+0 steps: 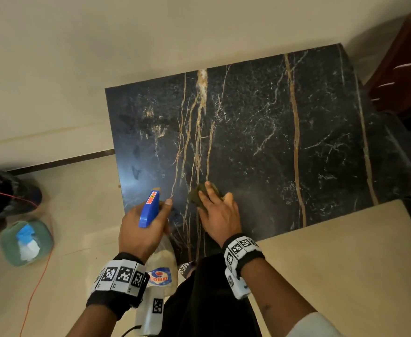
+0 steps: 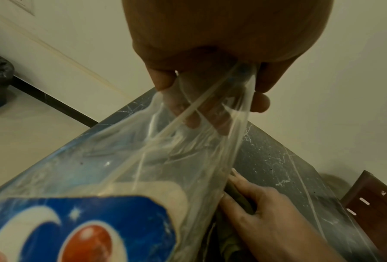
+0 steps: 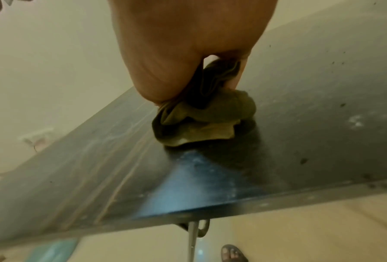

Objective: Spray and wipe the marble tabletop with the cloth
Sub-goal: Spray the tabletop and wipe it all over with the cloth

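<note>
A black marble tabletop (image 1: 260, 132) with gold and white veins fills the middle of the head view. My left hand (image 1: 143, 227) grips a clear spray bottle (image 1: 162, 266) with a blue trigger head (image 1: 149, 207), held over the table's near left corner. My right hand (image 1: 218, 215) presses a bunched olive-green cloth (image 1: 199, 194) onto the marble near the front edge. In the right wrist view the cloth (image 3: 201, 120) is pinched between thumb and fingers and touches the marble (image 3: 300, 124). The left wrist view shows fingers (image 2: 165, 79) round the bottle's neck (image 2: 199, 124).
A dark wooden cabinet (image 1: 403, 62) stands at the table's right end. On the floor to the left lie a teal container (image 1: 26, 243), a dark bag (image 1: 7, 193) and an orange cord (image 1: 37, 283). A cream wall (image 1: 151, 32) backs the table. A sandalled foot (image 3: 233, 253) shows under the table.
</note>
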### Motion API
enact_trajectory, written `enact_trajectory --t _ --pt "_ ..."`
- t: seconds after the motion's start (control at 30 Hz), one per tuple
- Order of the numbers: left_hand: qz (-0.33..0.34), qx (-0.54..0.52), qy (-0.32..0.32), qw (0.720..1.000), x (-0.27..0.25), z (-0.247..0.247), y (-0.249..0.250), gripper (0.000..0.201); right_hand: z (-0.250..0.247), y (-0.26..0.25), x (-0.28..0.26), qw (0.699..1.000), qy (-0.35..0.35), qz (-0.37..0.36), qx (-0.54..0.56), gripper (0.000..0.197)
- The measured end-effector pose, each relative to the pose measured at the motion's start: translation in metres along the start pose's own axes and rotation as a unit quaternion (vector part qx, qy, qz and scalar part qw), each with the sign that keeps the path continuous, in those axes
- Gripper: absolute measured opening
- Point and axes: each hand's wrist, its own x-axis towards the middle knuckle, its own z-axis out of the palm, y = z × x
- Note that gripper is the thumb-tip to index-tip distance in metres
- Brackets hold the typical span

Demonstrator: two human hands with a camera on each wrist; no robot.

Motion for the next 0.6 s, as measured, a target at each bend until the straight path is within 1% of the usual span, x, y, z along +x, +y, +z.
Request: enact_trajectory --t 0.03,0.07,0.1,0.13,0.2,0.23,0.27,0.3,0.33,0.4,0.43,0.47,0.57,0.6 --pt "-0.003 -0.004 0.002 1.000 -0.002 0.000 -0.002 0.034 -0.002 0.008 -0.001 1.000 -0.008 -0.023 -0.015 0.048" --pt "-0.007 -0.013 0.005 1.000 -0.004 0.000 -0.003 0.030 -0.004 0.015 -0.003 0.999 -0.014 -0.030 -0.030 0.048" --pt "-0.011 -0.022 0.007 1.000 -0.005 0.000 -0.004 0.028 -0.005 0.020 -0.005 0.999 -0.015 -0.017 -0.036 0.048" --pt "-0.014 -0.028 0.008 0.999 -0.006 0.000 -0.003 0.029 -0.006 0.022 -0.007 0.999 -0.010 0.017 -0.030 0.048" --pt "-0.015 -0.028 0.009 0.999 -0.007 0.001 -0.004 0.038 -0.004 0.015 -0.011 0.995 0.003 0.104 -0.006 0.049" --pt "-0.013 -0.029 0.007 0.999 -0.008 0.001 -0.004 0.040 -0.003 0.007 -0.014 0.990 0.003 0.138 0.006 0.050" --pt "-0.010 -0.030 0.005 0.999 -0.009 0.003 -0.004 0.040 -0.001 -0.002 -0.018 0.989 0.001 0.150 0.016 0.051" --pt "-0.008 -0.032 0.004 0.999 -0.011 0.004 -0.003 0.039 0.001 -0.011 -0.023 0.990 -0.003 0.140 0.022 0.051" --pt "-0.006 -0.034 0.003 0.999 -0.012 0.005 -0.002 0.038 0.003 -0.016 -0.028 0.994 -0.009 0.109 0.023 0.051" --pt "-0.005 -0.031 0.000 1.000 -0.015 0.007 0.001 0.037 0.003 -0.010 -0.036 0.999 -0.023 0.033 0.014 0.051" --pt "-0.005 -0.028 -0.002 1.000 -0.016 0.007 0.001 0.038 0.002 -0.002 -0.038 0.999 -0.028 0.017 0.012 0.050" --pt "-0.004 -0.028 -0.002 1.000 -0.017 0.006 0.001 0.039 0.002 0.005 -0.039 0.999 -0.033 0.027 0.012 0.051" --pt "-0.003 -0.024 0.005 1.000 -0.019 0.002 -0.004 0.045 0.005 0.010 -0.046 0.991 -0.013 0.133 0.020 0.052" --pt "-0.002 -0.020 0.007 1.000 -0.019 0.001 -0.006 0.047 0.006 0.006 -0.049 0.988 -0.008 0.150 0.018 0.052"
